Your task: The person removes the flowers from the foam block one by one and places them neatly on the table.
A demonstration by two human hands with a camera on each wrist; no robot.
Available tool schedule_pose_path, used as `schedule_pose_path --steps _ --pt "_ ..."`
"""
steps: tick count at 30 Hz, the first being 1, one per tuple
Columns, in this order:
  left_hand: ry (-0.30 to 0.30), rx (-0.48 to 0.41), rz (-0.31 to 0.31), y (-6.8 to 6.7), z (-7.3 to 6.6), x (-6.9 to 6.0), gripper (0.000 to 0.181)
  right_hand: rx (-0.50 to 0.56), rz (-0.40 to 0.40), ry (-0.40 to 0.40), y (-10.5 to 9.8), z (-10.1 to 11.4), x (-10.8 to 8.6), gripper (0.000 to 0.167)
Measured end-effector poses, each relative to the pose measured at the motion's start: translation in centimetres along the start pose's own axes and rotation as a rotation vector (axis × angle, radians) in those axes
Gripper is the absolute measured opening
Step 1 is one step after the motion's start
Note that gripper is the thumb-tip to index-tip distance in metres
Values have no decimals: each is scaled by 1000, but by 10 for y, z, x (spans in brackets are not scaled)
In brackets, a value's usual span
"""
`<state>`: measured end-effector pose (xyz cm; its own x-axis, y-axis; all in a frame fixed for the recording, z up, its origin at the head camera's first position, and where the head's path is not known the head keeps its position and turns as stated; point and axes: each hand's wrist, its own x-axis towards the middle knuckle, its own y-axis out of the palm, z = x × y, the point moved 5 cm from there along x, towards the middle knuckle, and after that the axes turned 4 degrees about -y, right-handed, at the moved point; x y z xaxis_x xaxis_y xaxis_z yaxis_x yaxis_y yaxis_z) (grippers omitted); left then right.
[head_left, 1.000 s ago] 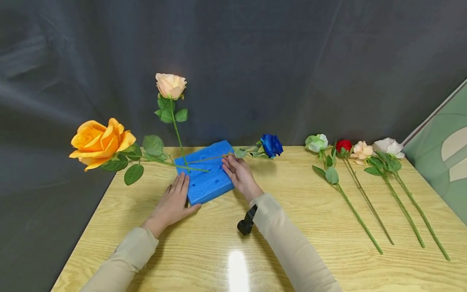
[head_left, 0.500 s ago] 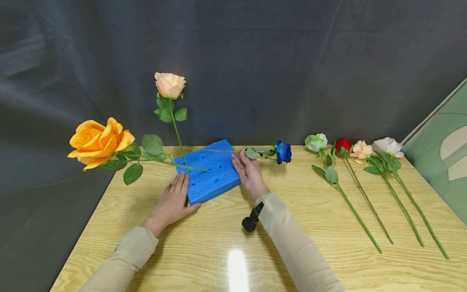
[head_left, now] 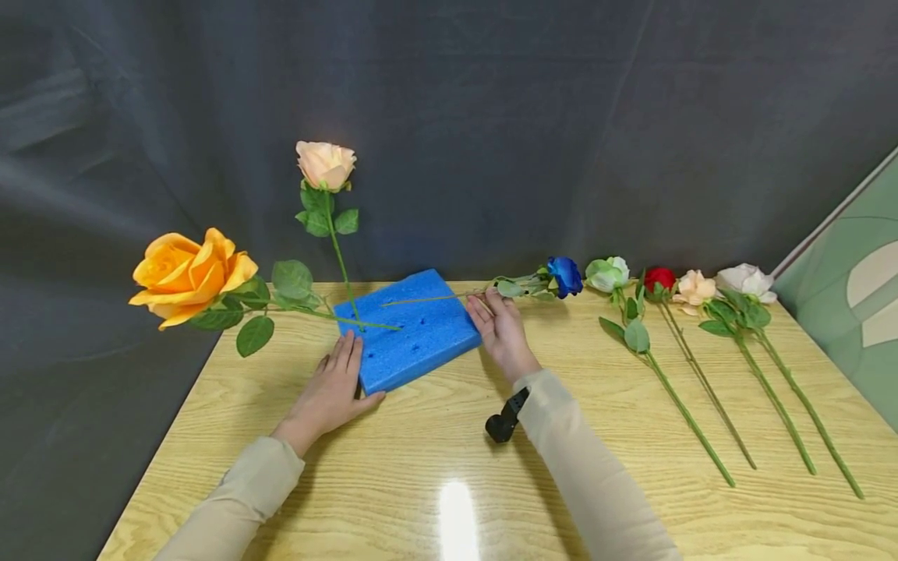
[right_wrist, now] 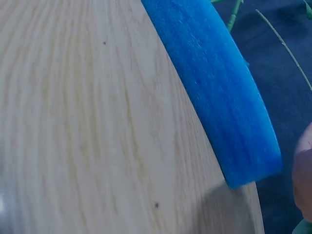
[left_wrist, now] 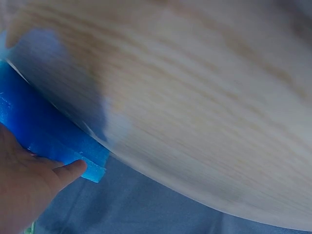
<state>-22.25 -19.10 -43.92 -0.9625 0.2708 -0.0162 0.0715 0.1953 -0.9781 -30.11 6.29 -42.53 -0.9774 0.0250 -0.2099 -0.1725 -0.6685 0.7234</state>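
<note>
A blue foam block lies on the table, and my left hand rests against its left edge with straight fingers. In the left wrist view that hand touches the blue block. My right hand pinches the thin stem of a blue rose just right of the block; the stem's end hovers over the block, its flower pointing right. A peach rose stands upright in the block, and an orange rose leans far left from it. The right wrist view shows the block beside fingers at the edge.
On the right of the table lie a green-white rose, a red rose, a small peach flower and a white rose, stems toward the front. A dark curtain hangs behind.
My right hand has moved right with the blue rose, whose stem end has shifted right over the block. The left hand, the block and the standing roses have barely moved.
</note>
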Motion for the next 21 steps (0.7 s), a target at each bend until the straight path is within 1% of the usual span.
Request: schedule_pose_path --steps 5,10,14,21 --pt "-5 2 11 0 0 -1 97 4 0 -23 -6 9 -2 4" --pt "-12 -8 20 0 0 -2 97 1 -14 -18 -14 19 -3 4" --pt "-17 -11 23 0 1 -2 97 -28 -21 -12 -20 25 -3 5" --pt "-9 -2 23 -1 1 -1 97 -86 -9 -27 -32 36 -4 7"
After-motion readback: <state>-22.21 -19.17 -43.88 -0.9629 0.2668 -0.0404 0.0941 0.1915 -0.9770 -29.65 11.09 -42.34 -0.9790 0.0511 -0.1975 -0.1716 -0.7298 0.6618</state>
